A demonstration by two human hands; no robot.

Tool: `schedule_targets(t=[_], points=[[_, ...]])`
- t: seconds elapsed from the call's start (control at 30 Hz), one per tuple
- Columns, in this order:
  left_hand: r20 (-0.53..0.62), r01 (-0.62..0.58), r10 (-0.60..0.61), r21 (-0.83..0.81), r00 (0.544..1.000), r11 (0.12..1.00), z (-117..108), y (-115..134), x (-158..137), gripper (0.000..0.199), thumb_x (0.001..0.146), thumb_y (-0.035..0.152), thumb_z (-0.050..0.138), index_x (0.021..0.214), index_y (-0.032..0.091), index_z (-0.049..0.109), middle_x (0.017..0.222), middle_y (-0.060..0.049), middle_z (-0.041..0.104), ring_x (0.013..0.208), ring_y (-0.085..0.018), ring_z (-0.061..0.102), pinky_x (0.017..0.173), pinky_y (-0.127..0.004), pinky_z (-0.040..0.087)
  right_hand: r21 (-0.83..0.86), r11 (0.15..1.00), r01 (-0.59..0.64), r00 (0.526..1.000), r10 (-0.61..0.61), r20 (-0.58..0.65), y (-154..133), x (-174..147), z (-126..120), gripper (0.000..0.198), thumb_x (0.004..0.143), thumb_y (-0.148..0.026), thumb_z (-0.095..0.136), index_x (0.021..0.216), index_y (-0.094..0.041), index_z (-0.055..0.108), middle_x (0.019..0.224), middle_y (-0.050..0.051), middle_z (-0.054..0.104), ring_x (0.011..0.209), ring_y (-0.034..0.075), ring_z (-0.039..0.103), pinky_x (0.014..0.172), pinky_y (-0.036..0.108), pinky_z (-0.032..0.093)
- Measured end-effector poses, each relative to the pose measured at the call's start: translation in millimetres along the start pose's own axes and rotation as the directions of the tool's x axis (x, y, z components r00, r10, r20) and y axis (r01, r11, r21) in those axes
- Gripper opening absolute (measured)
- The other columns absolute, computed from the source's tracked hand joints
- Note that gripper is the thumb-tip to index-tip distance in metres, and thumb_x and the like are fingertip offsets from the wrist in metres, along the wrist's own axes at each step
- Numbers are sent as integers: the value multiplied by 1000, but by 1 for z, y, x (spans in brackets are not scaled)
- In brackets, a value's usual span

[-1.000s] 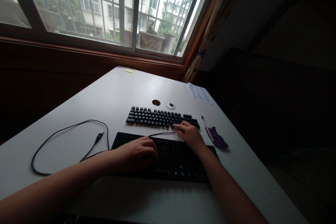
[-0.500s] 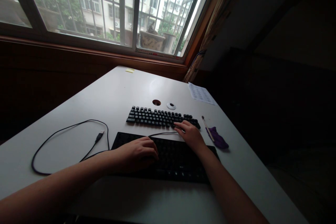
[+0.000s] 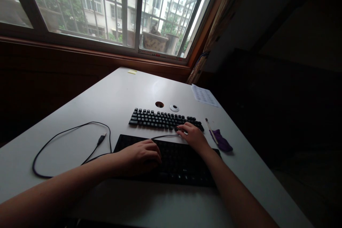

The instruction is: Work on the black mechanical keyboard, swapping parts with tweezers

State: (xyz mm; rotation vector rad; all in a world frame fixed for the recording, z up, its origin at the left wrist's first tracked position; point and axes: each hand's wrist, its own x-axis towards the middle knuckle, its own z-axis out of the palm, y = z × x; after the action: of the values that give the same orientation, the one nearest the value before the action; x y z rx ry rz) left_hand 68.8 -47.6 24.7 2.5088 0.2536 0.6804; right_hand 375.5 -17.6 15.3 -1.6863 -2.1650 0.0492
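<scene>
A black keyboard base (image 3: 173, 160) lies on the table in front of me, its surface mostly dark and hard to make out. Over its left half rests my left hand (image 3: 145, 153), fingers curled down and fingertips hidden. Behind the base, loose black keycaps (image 3: 152, 118) stand in rows laid out like a keyboard. At the front edge of those rows my right hand (image 3: 191, 133) has its fingers closed on a small dark keycap (image 3: 176, 128). A thin black cable (image 3: 162, 136) runs between the rows and the base.
A black USB cable (image 3: 53, 137) loops on the white table (image 3: 107, 96) at left. To the right lie a brush (image 3: 211, 130) and a purple cloth (image 3: 223, 141). Farther back are a paper sheet (image 3: 205, 95), a round cable hole (image 3: 159, 104) and its white cover (image 3: 174, 108).
My right hand has shifted slightly at the front of the keycap rows, and a dark keycap now shows at its fingertips. My left hand stays in place.
</scene>
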Motion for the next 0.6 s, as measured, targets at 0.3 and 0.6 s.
schedule_targets(t=[0.3, 0.6], points=[[-11, -22, 22, 1, 1000, 1000, 2, -2, -1, 16, 92, 16, 62, 106, 18, 68, 106, -9, 67, 102, -22, 59, 92, -34, 51, -49, 999, -9, 1000, 9, 11, -2, 7, 2, 11, 86, -29, 69, 95, -27, 75, 97, 2, 70, 82, 18, 70, 72, 28, 52], [1, -11, 11, 12, 1000, 1000, 3, -3, -1, 15, 92, 16, 62, 106, 18, 68, 107, -9, 67, 102, -22, 59, 92, -34, 51, -41, 999, 22, 999, -21, 39, -3, 10, 1, 15, 90, -30, 66, 101, -28, 76, 98, 1, 72, 85, 19, 71, 75, 29, 53]])
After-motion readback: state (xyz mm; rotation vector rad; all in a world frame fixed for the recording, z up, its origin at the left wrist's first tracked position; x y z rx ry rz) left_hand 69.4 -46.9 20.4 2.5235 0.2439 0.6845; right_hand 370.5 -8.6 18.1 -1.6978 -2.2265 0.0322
